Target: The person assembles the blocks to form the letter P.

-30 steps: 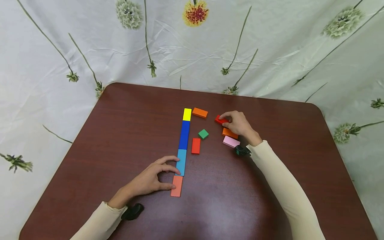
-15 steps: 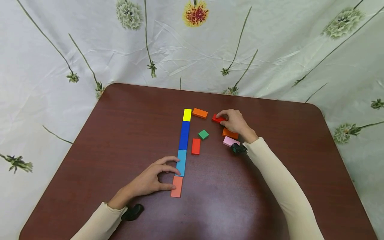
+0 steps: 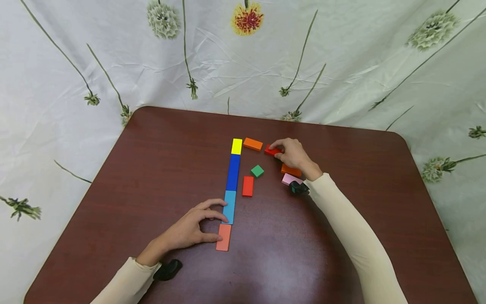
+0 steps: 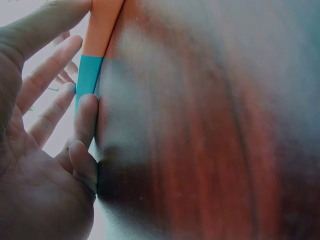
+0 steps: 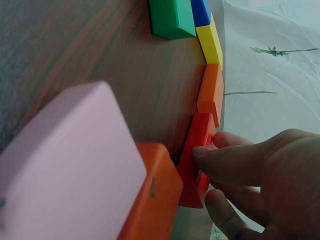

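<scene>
Right of upper centre in the head view, a red block [image 3: 271, 150] is pinched by the right hand [image 3: 293, 154]. Between it and the yellow block [image 3: 236, 146], an orange block [image 3: 252, 144] is set. Below, a darker orange block [image 3: 290, 170] and a pink block [image 3: 290, 179] are partly covered. At lower centre, the light blue block [image 3: 230, 207] and salmon block [image 3: 225, 237] are touched by the left hand [image 3: 186, 230], its digits spread apart.

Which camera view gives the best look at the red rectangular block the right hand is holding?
The right wrist view: it shows the red rectangular block close up, with much of its length visible beside the right hand. The head view shows it small and partly covered by that hand; the left wrist view doesn't show it.
</scene>
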Tool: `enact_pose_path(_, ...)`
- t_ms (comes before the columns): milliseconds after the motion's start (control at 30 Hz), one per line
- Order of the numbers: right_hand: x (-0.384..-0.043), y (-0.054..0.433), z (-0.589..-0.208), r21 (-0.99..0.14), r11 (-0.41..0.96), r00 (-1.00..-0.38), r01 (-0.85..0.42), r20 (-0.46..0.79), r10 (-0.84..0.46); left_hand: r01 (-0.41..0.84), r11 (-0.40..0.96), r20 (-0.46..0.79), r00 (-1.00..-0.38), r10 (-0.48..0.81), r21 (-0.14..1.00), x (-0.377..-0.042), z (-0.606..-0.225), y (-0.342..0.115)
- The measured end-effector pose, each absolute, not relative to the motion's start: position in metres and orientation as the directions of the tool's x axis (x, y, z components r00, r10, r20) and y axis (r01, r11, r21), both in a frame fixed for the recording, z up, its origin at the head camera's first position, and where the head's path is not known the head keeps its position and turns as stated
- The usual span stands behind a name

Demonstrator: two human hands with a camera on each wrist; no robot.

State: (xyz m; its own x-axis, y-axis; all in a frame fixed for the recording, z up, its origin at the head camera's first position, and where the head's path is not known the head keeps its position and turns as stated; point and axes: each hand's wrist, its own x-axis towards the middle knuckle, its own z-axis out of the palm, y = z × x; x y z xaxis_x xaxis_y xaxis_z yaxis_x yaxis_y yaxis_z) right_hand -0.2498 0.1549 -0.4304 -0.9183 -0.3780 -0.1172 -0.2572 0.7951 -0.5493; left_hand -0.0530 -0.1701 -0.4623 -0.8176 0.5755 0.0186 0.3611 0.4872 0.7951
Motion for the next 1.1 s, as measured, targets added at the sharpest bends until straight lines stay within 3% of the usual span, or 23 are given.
enact_pose_path(1100, -0.2522, 0.1489, -0.4297, -0.511, 0.831, -0.933, -0.218, -0.140, -0.331, 0.372, 0.491, 0.028, -0.818, 0.574, 0.788, -0.0527, -0.4614, -0.1703)
